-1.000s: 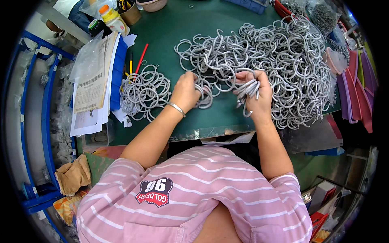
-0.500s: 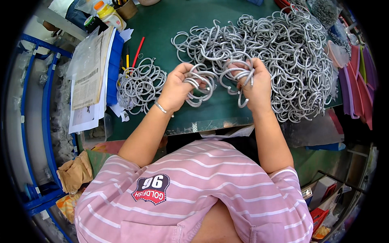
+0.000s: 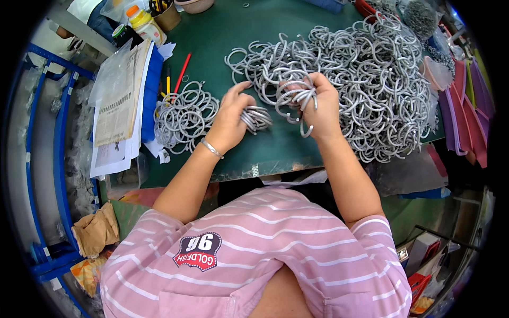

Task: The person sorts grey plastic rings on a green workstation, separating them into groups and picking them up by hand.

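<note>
My left hand (image 3: pixel 230 121), with a thin bracelet at the wrist, grips a small bunch of grey open rings (image 3: pixel 256 117) above the green table (image 3: pixel 222 37). My right hand (image 3: pixel 321 106) grips another bundle of the same grey rings (image 3: pixel 295 96), one ring dangling below the fist. Both hands sit at the near edge of a big tangled heap of grey rings (image 3: pixel 371 79) that covers the table's right half. A smaller, sorted pile of rings (image 3: pixel 183 117) lies just left of my left hand.
Papers in plastic sleeves (image 3: pixel 119 100) lie on a blue folder at the table's left, with red and yellow pencils (image 3: pixel 177 74) beside them. Bottles and a cup (image 3: pixel 146 21) stand at the far left corner. Pink and purple sheets (image 3: pixel 466 106) line the right edge. A blue rack (image 3: pixel 37 132) stands left.
Both hands have pulled back from the heap toward me and moved apart. The left hand now holds a tighter bunch of rings, and the right hand's bundle has lifted clear of the heap.
</note>
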`<state>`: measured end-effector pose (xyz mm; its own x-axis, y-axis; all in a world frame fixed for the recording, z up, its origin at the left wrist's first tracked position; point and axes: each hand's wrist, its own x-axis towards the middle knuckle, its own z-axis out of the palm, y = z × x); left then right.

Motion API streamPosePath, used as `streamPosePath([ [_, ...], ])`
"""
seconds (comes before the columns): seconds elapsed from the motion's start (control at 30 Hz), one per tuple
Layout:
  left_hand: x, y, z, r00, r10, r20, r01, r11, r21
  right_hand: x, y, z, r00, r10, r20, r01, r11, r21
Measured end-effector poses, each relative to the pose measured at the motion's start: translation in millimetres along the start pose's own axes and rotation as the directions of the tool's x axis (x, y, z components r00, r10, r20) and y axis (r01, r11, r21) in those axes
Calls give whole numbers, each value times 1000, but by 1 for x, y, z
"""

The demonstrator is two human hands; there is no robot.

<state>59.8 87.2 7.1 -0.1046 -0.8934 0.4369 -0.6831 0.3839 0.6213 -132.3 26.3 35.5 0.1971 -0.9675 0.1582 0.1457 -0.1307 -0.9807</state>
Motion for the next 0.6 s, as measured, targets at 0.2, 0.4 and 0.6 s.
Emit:
streamPosePath([
  [0.2,-4,20,-4,850,-331,409,502,280,-818,-12,-50,-29,980,-106,165,71,976,205],
  [0.4,-34,75,20,345,-145,928,935,-39,-353,-95,-13,-101,604,635,482,-747,662,64],
  [0.6,-88,79,74,174,-188,967,973,-121,-198,-144,32,-124,377,859,347,-915,404,-7],
])
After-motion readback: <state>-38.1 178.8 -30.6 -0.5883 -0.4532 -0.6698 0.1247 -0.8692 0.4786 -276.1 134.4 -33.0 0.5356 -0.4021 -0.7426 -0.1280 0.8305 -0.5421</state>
